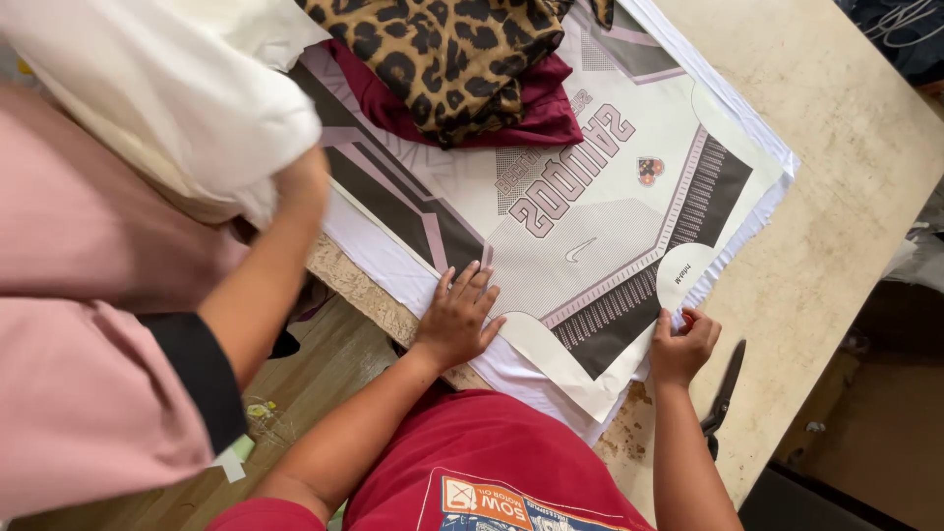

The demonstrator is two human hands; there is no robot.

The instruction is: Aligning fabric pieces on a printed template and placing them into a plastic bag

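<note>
Left hand point(458, 317) spread flat on the printed paper pattern point(590, 211), right hand point(684, 346) pinching its near corner over white fabric point(511, 369), sheet running long up and away from both, scissors point(726, 391) just right of that pinch.

Soft even daylight; blurred left edge

Red short-sleeved shirt with a printed patch, both forearms bare

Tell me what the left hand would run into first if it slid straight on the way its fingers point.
The left hand lies flat on the printed paper pattern, fingers pointing up the table. Going straight on, it would probably first meet the maroon cloth under the leopard-print fabric.
</note>
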